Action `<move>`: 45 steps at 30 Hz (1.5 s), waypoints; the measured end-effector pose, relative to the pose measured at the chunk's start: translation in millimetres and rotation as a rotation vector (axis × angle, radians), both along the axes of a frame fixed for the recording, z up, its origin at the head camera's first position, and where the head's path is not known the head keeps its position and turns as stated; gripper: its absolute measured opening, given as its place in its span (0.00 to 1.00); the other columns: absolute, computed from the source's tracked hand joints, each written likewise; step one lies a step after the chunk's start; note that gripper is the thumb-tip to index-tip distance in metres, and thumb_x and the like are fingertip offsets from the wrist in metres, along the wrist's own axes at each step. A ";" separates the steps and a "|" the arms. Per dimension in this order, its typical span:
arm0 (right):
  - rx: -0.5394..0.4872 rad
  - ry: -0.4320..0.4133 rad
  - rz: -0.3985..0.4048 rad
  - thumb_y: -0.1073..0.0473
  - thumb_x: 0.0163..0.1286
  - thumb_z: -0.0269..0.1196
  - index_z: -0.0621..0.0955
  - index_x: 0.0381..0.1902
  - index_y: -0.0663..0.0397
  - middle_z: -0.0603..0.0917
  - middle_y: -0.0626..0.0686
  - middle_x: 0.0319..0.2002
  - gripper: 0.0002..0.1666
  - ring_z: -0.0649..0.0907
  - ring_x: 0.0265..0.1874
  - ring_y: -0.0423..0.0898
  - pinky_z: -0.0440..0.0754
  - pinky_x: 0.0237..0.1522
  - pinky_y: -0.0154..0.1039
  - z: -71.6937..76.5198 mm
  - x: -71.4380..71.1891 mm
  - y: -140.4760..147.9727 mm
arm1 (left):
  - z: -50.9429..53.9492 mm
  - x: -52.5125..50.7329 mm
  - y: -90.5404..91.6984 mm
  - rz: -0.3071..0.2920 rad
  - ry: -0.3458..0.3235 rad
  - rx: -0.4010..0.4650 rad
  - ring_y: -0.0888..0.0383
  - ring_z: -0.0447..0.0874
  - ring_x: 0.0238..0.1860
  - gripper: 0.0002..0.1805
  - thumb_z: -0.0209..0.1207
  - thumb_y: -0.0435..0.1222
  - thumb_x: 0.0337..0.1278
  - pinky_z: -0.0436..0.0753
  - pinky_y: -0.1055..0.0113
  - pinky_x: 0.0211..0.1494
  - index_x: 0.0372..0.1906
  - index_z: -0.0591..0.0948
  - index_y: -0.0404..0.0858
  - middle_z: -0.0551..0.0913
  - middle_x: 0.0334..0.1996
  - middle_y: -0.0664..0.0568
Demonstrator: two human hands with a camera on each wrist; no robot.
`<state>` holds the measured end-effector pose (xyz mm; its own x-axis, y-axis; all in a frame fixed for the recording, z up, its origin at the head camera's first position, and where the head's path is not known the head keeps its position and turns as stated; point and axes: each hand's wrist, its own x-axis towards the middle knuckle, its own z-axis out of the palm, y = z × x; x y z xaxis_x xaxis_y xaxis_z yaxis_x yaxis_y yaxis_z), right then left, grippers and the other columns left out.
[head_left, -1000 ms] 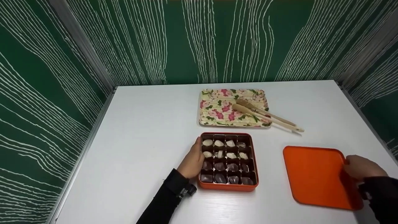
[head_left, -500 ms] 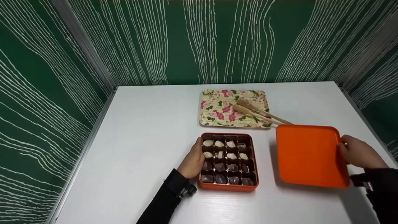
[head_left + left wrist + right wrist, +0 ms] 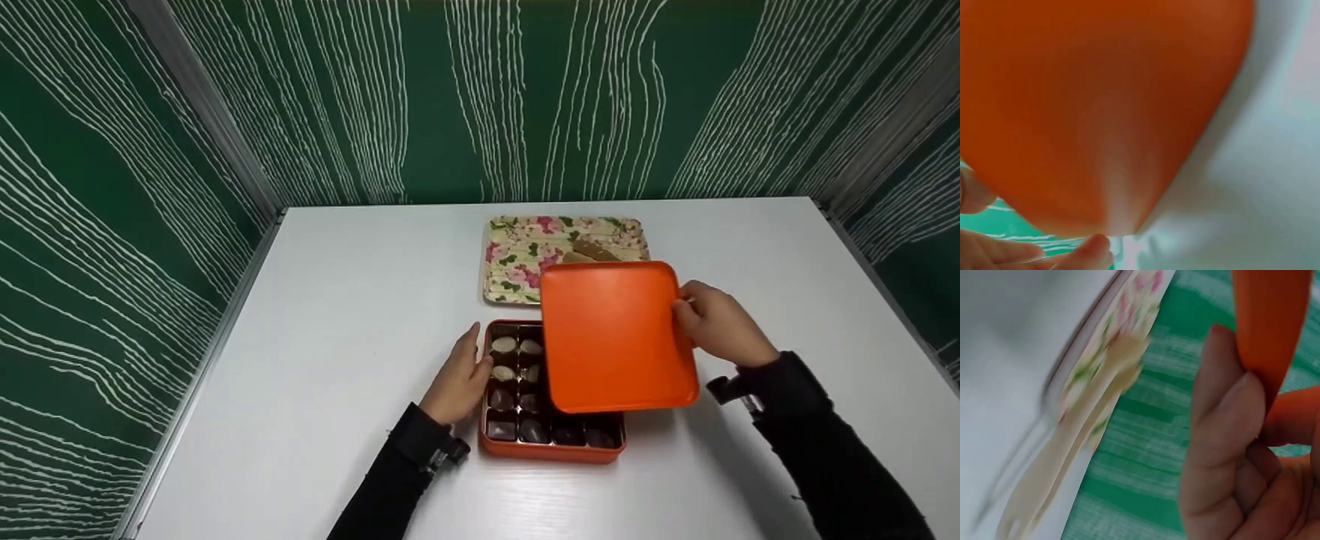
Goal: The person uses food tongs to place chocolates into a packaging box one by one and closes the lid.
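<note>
An orange box (image 3: 551, 451) on the table holds light and dark chocolates (image 3: 504, 345) in a divided dark insert. My left hand (image 3: 454, 382) is at the box's left side, fingers mostly extended; the left wrist view shows its fingertips beside the orange wall (image 3: 1123, 129), contact unclear. My right hand (image 3: 721, 322) pinches the right edge of an orange lid (image 3: 615, 337) between thumb and fingers. Raised and tilted, the lid hides most of the box's right part. In the right wrist view, the fingers grip the lid's edge (image 3: 1269, 320).
Behind the box lies a flowered tray (image 3: 514, 259), partly covered by the lid. Wooden utensils (image 3: 592, 250) rest across it, their long handles visible in the right wrist view. A green wall with white lines (image 3: 427, 112) borders the white table (image 3: 360, 300).
My right hand has lifted the lid off the table at the right and carried it left over the box. My left hand's fingers have loosened slightly from the box's side.
</note>
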<state>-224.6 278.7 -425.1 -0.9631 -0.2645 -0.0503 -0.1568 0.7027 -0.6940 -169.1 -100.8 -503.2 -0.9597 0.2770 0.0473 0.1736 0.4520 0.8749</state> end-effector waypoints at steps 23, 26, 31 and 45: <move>-0.324 0.085 -0.014 0.62 0.81 0.54 0.79 0.49 0.70 0.78 0.52 0.21 0.13 0.77 0.17 0.41 0.79 0.23 0.35 -30.1 1.6 -75.0 | 29.9 0.0 -3.2 0.065 -0.036 0.524 0.62 0.78 0.30 0.29 0.50 0.33 0.78 0.80 0.72 0.32 0.75 0.62 0.24 0.82 0.37 0.51; -0.347 0.071 -0.036 0.60 0.81 0.55 0.79 0.54 0.69 0.80 0.53 0.21 0.16 0.78 0.18 0.42 0.80 0.24 0.37 -30.4 3.2 -73.5 | 28.5 -1.9 -3.3 0.070 -0.042 0.518 0.62 0.79 0.30 0.29 0.51 0.32 0.77 0.81 0.72 0.32 0.75 0.61 0.23 0.83 0.38 0.51; -0.441 0.098 -0.058 0.57 0.81 0.56 0.73 0.64 0.62 0.81 0.57 0.25 0.21 0.76 0.20 0.44 0.77 0.27 0.39 -30.8 5.9 -73.5 | 28.8 -2.6 -4.7 0.045 -0.002 0.542 0.65 0.69 0.22 0.33 0.50 0.32 0.78 0.71 0.74 0.28 0.80 0.54 0.30 0.75 0.26 0.56; -0.679 0.154 0.019 0.59 0.82 0.53 0.77 0.64 0.63 0.84 0.55 0.53 0.19 0.85 0.41 0.49 0.86 0.41 0.39 -6.0 29.4 -71.1 | 42.4 4.0 -14.6 -0.074 0.256 0.632 0.59 0.84 0.48 0.28 0.40 0.34 0.83 0.87 0.66 0.48 0.79 0.58 0.27 0.82 0.53 0.33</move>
<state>-195.2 207.6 -431.1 -0.9409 -0.2057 0.2691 -0.2966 0.1168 -0.9478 -165.1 -115.4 -460.9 -0.8764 0.1864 0.4440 0.4206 -0.1527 0.8943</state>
